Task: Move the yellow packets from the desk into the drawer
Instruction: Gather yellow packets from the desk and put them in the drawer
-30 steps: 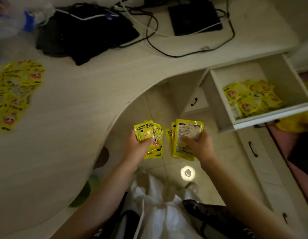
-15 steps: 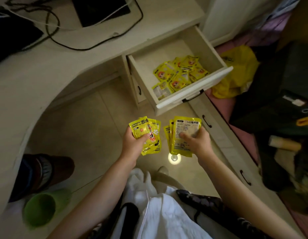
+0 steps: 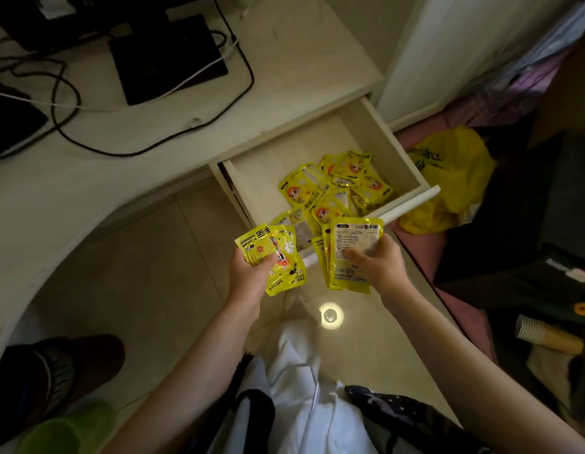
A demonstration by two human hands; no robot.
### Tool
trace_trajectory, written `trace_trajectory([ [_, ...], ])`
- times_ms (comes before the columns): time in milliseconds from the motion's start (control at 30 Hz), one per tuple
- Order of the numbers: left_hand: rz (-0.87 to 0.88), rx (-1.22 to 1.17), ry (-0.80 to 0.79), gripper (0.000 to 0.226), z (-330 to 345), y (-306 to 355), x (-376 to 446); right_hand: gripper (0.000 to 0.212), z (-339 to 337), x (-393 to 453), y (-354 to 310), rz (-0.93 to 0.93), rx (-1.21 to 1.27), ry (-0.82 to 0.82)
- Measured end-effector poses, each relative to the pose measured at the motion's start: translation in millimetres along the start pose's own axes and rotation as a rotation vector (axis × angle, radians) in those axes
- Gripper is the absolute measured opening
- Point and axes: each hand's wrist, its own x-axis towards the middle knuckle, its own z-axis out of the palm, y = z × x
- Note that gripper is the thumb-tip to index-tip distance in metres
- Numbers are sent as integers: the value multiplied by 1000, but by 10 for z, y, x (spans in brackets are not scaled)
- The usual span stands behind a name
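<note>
Yellow foil-like packets [image 3: 350, 253] are sitting fanned in both fists just in front of the open drawer [image 3: 379, 132], where more are already lying. The left hand [image 3: 248, 276] is pinching one bunch [image 3: 271, 253], the right hand [image 3: 379, 267] another. They are looking light, floppy and slick, so gripping mid-stack seems safest.

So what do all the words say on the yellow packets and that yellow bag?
"HAND WARMER" on the top packet in the left hand, seen upside down, beside large characters I cannot read.
Print on the back of the front packet in the right hand: too small to read.
Packets in the drawer: cartoon faces, text too blurred.
Yellow plastic bag: dark print, unreadable.
</note>
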Motion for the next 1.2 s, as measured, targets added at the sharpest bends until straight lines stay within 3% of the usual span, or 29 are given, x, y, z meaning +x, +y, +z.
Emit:
trace_trajectory([
  [367, -126, 36, 160, 40, 599, 344, 1116, 39, 422, 1210, -853, -9, -167, -96],
  [500, -179, 83, 210, 55, 824, 307, 1450, 39, 614, 1599, -985, -8, -273, -156],
  [767, -295, 158, 384, 55, 1102, 175, 2158, 31, 1043, 2218, -965, -105, -499, -287],
  [867, -304, 149, 404, 44, 1174, 190, 2269, 35, 1086, 2423, -948, -94, -442, -372],
  [1033, -412, 246, 404, 53, 1197, 192, 2188, 52, 935, 2641, -880, -112, -578, -451],
  [1200, -477, 373, 388, 61, 1225, 295, 1959, 45, 659, 2683, -856, -127, -722, -424],
])
